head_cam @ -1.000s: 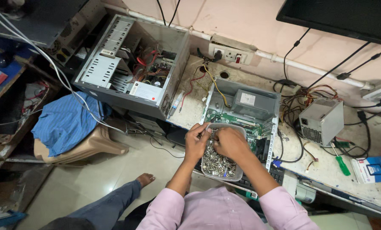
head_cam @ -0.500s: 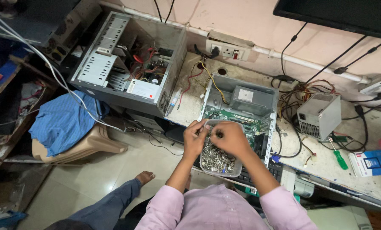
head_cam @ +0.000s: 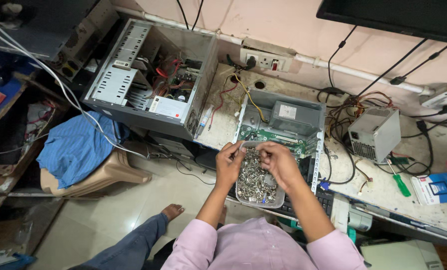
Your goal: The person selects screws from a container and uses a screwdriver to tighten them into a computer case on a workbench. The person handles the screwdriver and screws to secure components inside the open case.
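Note:
A clear plastic tub point(head_cam: 278, 200) full of small metal screws point(head_cam: 253, 180) sits in front of me over a black keyboard point(head_cam: 326, 197). My left hand point(head_cam: 229, 164) rests at the tub's left rim, fingers curled over the screws. My right hand point(head_cam: 278, 162) hovers over the tub's right side, fingertips pinched together near those of the left hand; whether a screw is between them I cannot tell. Just beyond the tub lies an opened small desktop case point(head_cam: 283, 120) with a green circuit board point(head_cam: 268, 136) exposed.
A larger open tower case point(head_cam: 153, 80) lies on its side at the bench's left end. A loose grey power supply point(head_cam: 376, 132), tangled cables, a green-handled screwdriver point(head_cam: 399, 184) and a blue box point(head_cam: 438, 187) are at right. A plastic stool with blue cloth point(head_cam: 76, 150) stands at left.
Both hands have shifted slightly within the tub, fingertips drawing together over the screws. The view has tilted a little.

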